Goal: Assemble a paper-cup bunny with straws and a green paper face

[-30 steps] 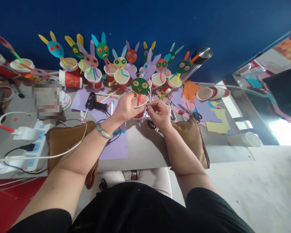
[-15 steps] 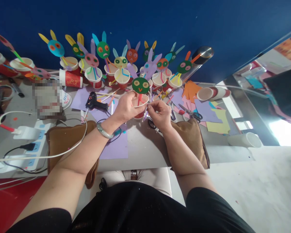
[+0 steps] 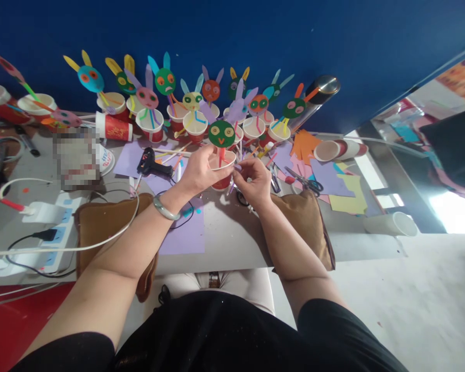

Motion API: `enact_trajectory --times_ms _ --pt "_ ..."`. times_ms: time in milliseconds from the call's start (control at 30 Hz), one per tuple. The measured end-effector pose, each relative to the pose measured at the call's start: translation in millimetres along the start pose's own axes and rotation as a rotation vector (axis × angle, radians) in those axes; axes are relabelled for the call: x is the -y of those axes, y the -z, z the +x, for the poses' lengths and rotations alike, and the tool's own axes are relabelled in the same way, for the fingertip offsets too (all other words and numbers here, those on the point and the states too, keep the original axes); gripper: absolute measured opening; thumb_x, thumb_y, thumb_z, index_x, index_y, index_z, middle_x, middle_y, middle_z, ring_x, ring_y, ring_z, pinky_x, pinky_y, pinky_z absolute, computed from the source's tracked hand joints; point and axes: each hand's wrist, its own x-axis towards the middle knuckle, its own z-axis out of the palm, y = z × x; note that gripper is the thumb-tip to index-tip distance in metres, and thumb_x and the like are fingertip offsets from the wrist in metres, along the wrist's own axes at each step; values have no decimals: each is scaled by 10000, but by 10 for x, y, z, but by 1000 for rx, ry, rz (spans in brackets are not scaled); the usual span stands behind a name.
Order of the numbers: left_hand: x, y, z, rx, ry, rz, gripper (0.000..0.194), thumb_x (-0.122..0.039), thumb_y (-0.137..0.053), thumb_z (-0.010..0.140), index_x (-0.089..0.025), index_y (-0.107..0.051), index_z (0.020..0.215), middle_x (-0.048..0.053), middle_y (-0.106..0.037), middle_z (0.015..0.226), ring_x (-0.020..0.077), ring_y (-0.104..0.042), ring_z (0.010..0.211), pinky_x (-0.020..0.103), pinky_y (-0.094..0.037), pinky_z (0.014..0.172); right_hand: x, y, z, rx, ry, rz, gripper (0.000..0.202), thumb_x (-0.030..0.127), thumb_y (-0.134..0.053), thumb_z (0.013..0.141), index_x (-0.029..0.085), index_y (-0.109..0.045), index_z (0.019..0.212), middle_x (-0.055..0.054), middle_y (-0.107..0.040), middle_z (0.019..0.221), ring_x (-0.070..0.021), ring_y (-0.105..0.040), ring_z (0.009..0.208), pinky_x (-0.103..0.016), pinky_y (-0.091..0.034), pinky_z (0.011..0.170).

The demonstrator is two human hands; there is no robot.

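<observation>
My left hand [image 3: 199, 172] is wrapped round the left side of a red and white paper cup [image 3: 222, 182]. A green round paper face [image 3: 221, 134] with yellow eyes and purple ears stands up from the cup on a red strip. At the cup's right rim, my right hand [image 3: 253, 181] has its fingers pinched on a small purple piece [image 3: 237, 168], close to the left thumb and fingertips. Black-handled scissors [image 3: 242, 197] lie partly hidden beneath the right hand.
Cups with paper rabbit faces [image 3: 194, 126] line the blue wall. A glue gun [image 3: 153, 164] lies left of my hands; scissors [image 3: 312, 185] lie right. Brown cushions [image 3: 304, 225] sit under both forearms. A power strip [image 3: 60, 227] with cables is at left.
The green face has shifted slightly left and its purple ears have moved. My right hand has moved slightly left, and a purple piece now shows at its fingertips.
</observation>
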Motion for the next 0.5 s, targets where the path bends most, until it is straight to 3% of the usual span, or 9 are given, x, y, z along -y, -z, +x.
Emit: enact_trajectory --times_ms 167,400,500 --pt "91 55 35 -16 42 -137 374 -418 -927 755 -213 -671 935 80 -815 1021 253 -772 990 409 -627 930 -42 -9 -2 18 -42 63 323 358 -758 795 254 -624 1070 42 -715 827 -78 -529 536 -237 -448 514" --pt "144 92 83 -12 108 -239 521 -630 -925 714 -210 -694 918 96 -811 990 249 -771 992 387 -614 908 -102 1 -1 54 -47 78 386 436 -799 825 255 -621 1115 33 -718 893 -69 -521 549 -240 -463 529" --pt "135 83 74 -20 112 -228 541 -656 -917 714 -208 -692 918 81 -804 959 232 -762 958 354 -597 867 -127 10 10 137 -27 74 589 543 -887 757 259 -631 1206 -8 -754 1017 -116 -628 695 -283 -550 638"
